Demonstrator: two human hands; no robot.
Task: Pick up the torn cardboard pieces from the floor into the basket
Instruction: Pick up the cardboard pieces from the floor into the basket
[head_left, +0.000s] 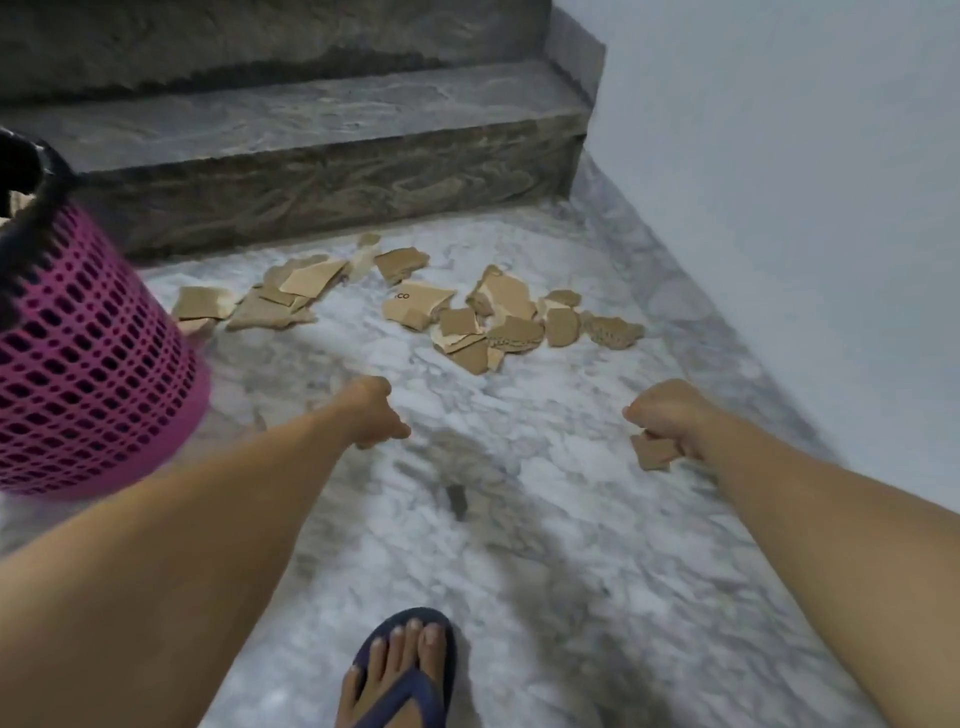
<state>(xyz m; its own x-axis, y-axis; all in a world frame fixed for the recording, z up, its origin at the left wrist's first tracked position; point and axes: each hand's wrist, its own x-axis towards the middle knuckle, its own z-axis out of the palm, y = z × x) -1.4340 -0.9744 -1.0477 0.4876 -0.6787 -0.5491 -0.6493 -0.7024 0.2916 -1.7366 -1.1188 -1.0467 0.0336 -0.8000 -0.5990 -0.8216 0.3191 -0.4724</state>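
Observation:
Several torn brown cardboard pieces lie on the marble floor below the step, in a left cluster and a right cluster. A pink mesh basket with a black rim stands at the left edge. My right hand hangs over the floor and grips a small cardboard piece. Over the floor to the right of the basket, my left hand has its fingers curled and holds nothing that I can see.
A grey stone step rises behind the cardboard. A pale wall runs along the right. My foot in a blue sandal stands on the marble floor at the bottom centre.

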